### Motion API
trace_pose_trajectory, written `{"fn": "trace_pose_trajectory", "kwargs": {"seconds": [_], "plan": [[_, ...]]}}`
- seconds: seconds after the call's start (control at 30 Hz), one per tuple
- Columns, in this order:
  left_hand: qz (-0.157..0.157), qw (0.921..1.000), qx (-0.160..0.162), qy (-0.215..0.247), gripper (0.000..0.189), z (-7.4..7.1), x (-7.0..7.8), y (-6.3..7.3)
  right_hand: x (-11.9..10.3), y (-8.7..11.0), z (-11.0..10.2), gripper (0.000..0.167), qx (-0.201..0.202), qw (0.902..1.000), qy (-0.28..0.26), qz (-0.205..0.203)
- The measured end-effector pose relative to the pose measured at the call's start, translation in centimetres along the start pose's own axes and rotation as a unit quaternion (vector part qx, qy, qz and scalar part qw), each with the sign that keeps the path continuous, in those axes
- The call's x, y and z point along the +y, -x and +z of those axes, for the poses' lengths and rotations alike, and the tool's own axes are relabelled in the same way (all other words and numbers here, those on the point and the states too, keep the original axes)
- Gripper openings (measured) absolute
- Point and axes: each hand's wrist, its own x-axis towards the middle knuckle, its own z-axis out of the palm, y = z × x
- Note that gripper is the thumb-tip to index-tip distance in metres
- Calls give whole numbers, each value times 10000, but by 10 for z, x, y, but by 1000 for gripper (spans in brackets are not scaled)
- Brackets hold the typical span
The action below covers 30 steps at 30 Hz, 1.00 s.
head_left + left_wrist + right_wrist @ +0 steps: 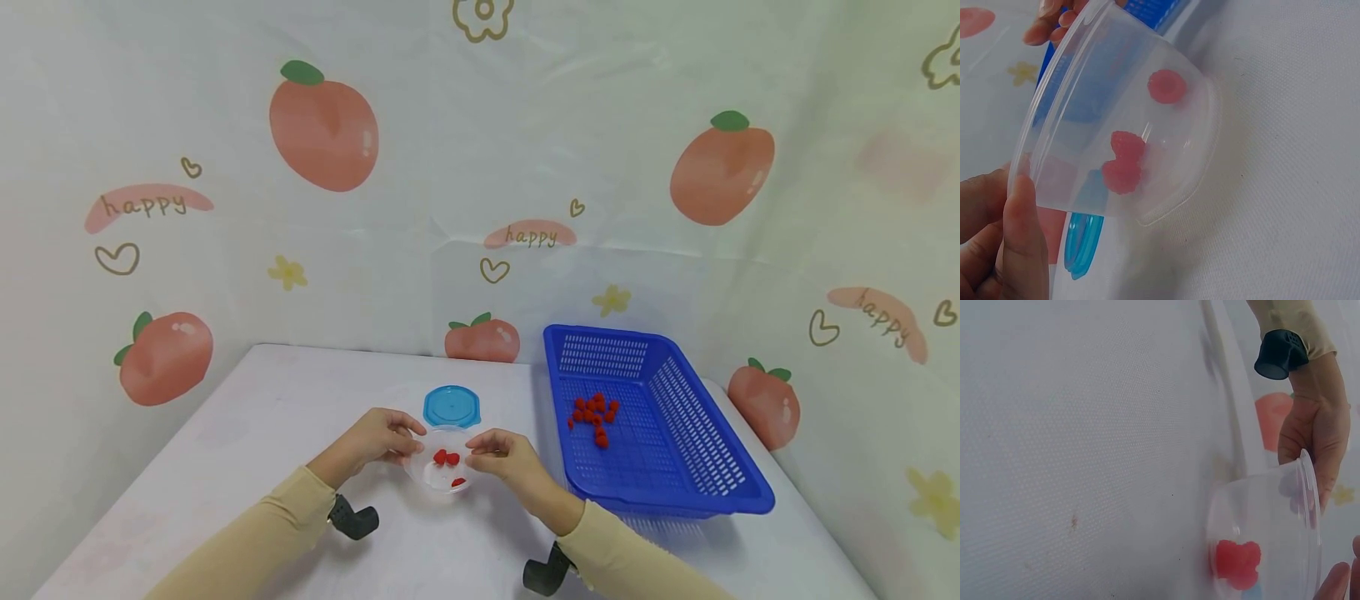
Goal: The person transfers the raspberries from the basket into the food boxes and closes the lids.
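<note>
A clear plastic bowl (429, 477) sits between the two hands at the middle of the table, with three red raspberries (1167, 86) inside. Two of the raspberries (1238, 564) touch each other; the third lies apart. My left hand (384, 435) pinches the bowl's rim on the left, its thumb and fingers showing at the rim in the left wrist view. On the opposite side, my right hand (510, 465) holds the rim between thumb and fingertips. Just behind the bowl lies a blue lid (452, 406). Whether the bowl's base touches the table cannot be told.
A large blue plastic basket (667, 498) stands on the right of the table, a loose group of several raspberries (592, 408) at its left side. A printed cloth (405, 275) hangs behind the white table (300, 400). Each wrist carries a black camera mount (352, 518).
</note>
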Motion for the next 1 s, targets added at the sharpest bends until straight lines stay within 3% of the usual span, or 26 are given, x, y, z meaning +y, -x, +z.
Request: {"fn": "trace_pose_trajectory", "kwargs": {"seconds": [0.37, 0.63, 0.83, 1.0], "plan": [[-55, 9999, 69, -55, 24, 0, 2, 0, -6, 3, 1, 30, 41, 9999, 125, -91], [-96, 9999, 86, -51, 24, -1, 0, 0, -27, 13, -5, 30, -61, 9997, 128, -223], [-101, 9999, 95, -75, 25, -1, -1, 0, -52, 21, -22, 29, 11, 9992, 213, -350], [-105, 9999, 73, -112, 25, -1, -1, 0, -73, 16, -51, 28, 417, 9976, 224, -506]]}}
